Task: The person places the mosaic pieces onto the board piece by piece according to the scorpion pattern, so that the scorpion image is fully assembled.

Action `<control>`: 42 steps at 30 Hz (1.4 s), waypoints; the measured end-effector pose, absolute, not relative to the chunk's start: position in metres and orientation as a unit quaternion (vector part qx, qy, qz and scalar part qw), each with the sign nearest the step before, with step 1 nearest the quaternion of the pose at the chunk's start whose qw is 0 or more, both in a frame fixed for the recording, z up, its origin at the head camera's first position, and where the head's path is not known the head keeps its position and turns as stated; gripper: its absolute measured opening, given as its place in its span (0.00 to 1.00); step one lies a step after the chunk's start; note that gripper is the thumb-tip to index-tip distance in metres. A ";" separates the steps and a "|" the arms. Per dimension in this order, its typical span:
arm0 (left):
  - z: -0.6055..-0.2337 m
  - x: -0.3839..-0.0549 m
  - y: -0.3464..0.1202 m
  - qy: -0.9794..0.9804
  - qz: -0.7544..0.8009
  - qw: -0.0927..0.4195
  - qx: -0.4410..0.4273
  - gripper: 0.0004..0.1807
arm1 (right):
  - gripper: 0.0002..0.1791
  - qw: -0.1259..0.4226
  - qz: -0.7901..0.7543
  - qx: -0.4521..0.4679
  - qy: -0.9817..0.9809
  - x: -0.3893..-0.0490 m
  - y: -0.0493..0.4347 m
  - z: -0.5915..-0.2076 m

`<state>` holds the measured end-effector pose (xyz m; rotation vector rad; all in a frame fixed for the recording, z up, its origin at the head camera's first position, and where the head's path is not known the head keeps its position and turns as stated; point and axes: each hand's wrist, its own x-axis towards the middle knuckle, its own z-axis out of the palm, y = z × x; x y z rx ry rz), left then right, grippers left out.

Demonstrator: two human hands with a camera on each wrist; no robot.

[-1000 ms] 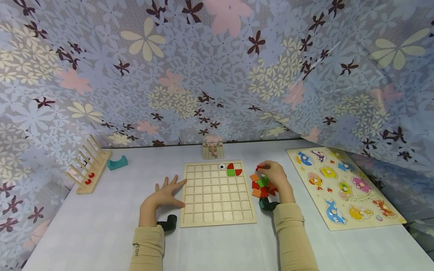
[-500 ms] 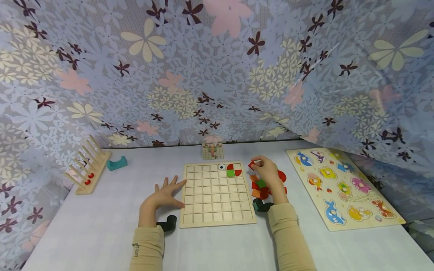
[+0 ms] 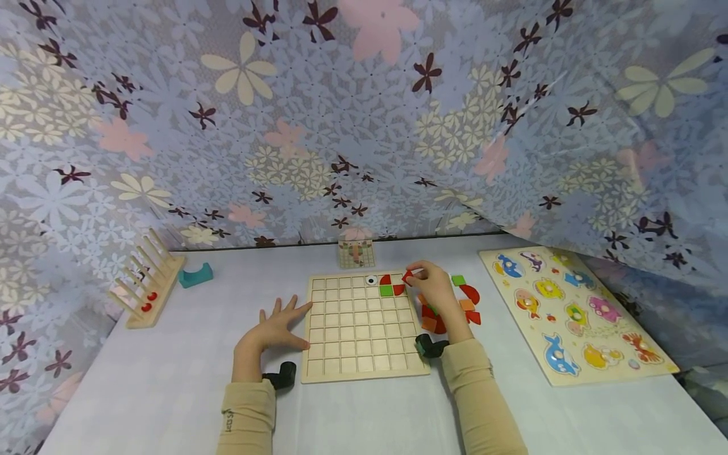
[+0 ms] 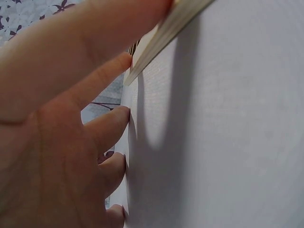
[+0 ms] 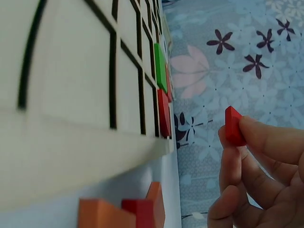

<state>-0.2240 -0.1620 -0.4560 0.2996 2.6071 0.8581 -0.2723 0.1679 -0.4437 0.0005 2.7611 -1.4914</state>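
A square wooden grid board (image 3: pixel 364 328) lies in the middle of the table, with a few tiles in its far right corner: a white one with a black dot (image 3: pixel 371 280), red quarter-round pieces (image 3: pixel 385 279) and a green square (image 3: pixel 387 291). My right hand (image 3: pixel 433 287) pinches a red tile (image 5: pixel 233 126) between thumb and fingertips, held up at the board's far right corner. My left hand (image 3: pixel 275 330) is spread at the board's left side, thumb and index fingertip at its edge; the other fingertips rest on the table in the left wrist view.
A pile of red, orange and green tiles (image 3: pixel 430 323) lies right of the board, partly under my right forearm. A small pattern card (image 3: pixel 357 254) is behind the board. A sea-animal puzzle (image 3: pixel 569 316) lies far right; a pegged wooden stand (image 3: pixel 153 297) and a teal block (image 3: pixel 196 275) are left.
My right hand has moved left from over the tile pile to the board's far right corner, carrying the red tile. The left hand stays in place.
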 end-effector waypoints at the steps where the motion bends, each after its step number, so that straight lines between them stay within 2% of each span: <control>1: -0.457 -0.224 -0.162 0.927 0.305 0.189 0.105 0.51 | 0.17 0.004 -0.476 -0.003 0.879 -0.272 0.166 -0.443; 9: -0.460 -0.221 -0.162 0.927 0.309 0.188 0.102 0.51 | 0.14 0.022 -0.473 -0.011 0.881 -0.270 0.148 -0.444; 16: -0.459 -0.221 -0.162 0.928 0.307 0.185 0.103 0.51 | 0.10 0.038 -0.449 -0.058 0.891 -0.276 0.126 -0.445; 26: -0.458 -0.223 -0.162 0.927 0.310 0.186 0.104 0.51 | 0.04 0.069 -0.352 -0.078 0.930 -0.292 0.107 -0.444; 34: -0.456 -0.224 -0.162 0.926 0.313 0.185 0.103 0.51 | 0.03 0.067 -0.276 -0.100 0.954 -0.297 0.100 -0.442; 42: -0.457 -0.225 -0.162 0.926 0.311 0.186 0.106 0.51 | 0.03 0.088 -0.263 -0.083 0.957 -0.295 0.097 -0.439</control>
